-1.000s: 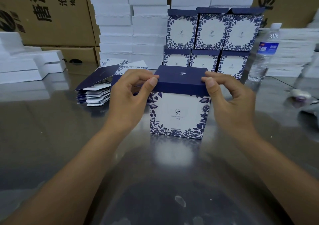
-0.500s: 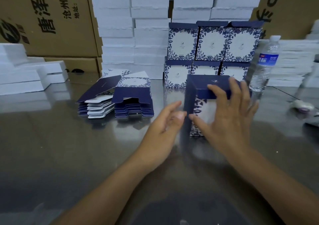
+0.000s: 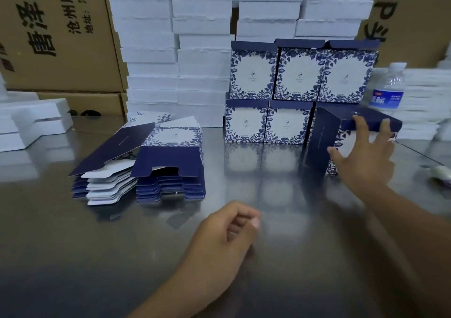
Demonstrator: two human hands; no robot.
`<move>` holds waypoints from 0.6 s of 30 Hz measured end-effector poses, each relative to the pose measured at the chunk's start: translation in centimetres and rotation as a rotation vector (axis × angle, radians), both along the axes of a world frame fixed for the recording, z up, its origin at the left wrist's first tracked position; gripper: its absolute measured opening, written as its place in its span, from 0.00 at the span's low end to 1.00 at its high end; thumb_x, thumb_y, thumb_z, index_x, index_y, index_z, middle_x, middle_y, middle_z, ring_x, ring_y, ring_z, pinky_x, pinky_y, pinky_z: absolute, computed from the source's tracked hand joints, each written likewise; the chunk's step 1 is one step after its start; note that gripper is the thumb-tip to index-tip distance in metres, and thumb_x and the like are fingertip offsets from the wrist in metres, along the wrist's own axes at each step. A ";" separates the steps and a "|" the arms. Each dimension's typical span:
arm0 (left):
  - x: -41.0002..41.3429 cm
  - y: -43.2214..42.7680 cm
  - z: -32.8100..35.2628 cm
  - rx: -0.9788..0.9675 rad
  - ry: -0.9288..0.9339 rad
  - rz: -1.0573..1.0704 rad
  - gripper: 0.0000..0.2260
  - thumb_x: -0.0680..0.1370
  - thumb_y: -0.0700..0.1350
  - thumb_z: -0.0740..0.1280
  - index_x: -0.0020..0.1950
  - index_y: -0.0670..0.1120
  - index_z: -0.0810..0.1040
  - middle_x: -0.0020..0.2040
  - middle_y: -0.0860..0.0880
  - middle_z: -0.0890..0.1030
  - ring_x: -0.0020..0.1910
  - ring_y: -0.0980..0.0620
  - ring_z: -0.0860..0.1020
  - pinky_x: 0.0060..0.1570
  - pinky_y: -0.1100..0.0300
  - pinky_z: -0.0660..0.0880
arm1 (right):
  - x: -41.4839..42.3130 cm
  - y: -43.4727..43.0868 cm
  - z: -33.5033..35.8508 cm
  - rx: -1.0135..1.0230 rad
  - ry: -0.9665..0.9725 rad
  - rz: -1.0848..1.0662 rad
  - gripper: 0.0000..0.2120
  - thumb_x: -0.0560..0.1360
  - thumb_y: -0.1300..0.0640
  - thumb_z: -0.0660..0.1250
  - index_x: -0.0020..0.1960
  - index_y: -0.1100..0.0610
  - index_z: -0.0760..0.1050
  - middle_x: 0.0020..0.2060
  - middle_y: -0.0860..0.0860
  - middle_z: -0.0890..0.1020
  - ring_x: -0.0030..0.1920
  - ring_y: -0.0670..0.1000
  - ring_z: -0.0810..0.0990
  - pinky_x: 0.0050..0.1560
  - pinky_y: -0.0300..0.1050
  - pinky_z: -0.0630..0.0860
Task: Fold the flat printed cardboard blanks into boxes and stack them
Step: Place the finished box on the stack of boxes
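One folded box [image 3: 322, 142] stands at the far right of the bench [image 3: 73, 244], just beside the bottom row of stacked boxes [image 3: 300, 73]. My right hand [image 3: 366, 156] presses on it with spread fingers. My left hand [image 3: 227, 239] is near, loosely curled, holding nothing. Flat blanks [image 3: 156, 166] lie piled at left.
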State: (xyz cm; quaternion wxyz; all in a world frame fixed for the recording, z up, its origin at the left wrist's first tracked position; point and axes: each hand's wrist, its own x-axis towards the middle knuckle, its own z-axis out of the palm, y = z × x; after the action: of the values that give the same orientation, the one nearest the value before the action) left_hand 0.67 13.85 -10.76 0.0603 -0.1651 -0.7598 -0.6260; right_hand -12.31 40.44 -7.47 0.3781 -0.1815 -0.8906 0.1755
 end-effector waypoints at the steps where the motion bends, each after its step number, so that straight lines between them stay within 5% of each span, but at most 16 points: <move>1: -0.1 0.0 0.0 -0.002 -0.007 -0.001 0.07 0.77 0.39 0.66 0.43 0.50 0.79 0.37 0.51 0.79 0.38 0.50 0.77 0.41 0.67 0.73 | -0.8 0.2 -0.1 -0.009 0.000 -0.003 0.34 0.74 0.49 0.69 0.74 0.45 0.55 0.76 0.55 0.47 0.72 0.64 0.56 0.59 0.66 0.68; 9: -0.6 -0.1 0.4 -0.009 -0.069 -0.032 0.10 0.76 0.39 0.67 0.38 0.53 0.79 0.33 0.52 0.78 0.32 0.61 0.73 0.35 0.72 0.69 | -4.5 0.7 0.0 -0.017 -0.049 -0.027 0.35 0.75 0.49 0.67 0.75 0.43 0.50 0.77 0.54 0.45 0.72 0.67 0.56 0.55 0.69 0.69; 14: -0.4 0.0 0.8 -0.046 -0.049 0.003 0.09 0.75 0.41 0.67 0.38 0.54 0.79 0.32 0.56 0.77 0.30 0.62 0.71 0.35 0.73 0.68 | -3.5 -0.4 0.7 -0.048 -0.053 -0.003 0.36 0.76 0.48 0.66 0.76 0.46 0.48 0.76 0.59 0.44 0.71 0.69 0.56 0.63 0.68 0.62; 18: -0.2 0.0 1.1 -0.030 -0.044 0.016 0.08 0.77 0.42 0.65 0.38 0.51 0.77 0.33 0.53 0.76 0.31 0.61 0.71 0.35 0.73 0.67 | -1.7 -5.0 1.1 0.032 0.101 0.312 0.26 0.76 0.54 0.66 0.71 0.56 0.62 0.67 0.60 0.67 0.65 0.62 0.68 0.60 0.58 0.68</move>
State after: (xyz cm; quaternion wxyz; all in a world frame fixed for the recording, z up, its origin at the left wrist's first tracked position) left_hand 0.50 13.85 -9.64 0.0461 -0.1464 -0.7715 -0.6174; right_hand -14.05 35.40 -6.35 0.3935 -0.0258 -0.8906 0.2266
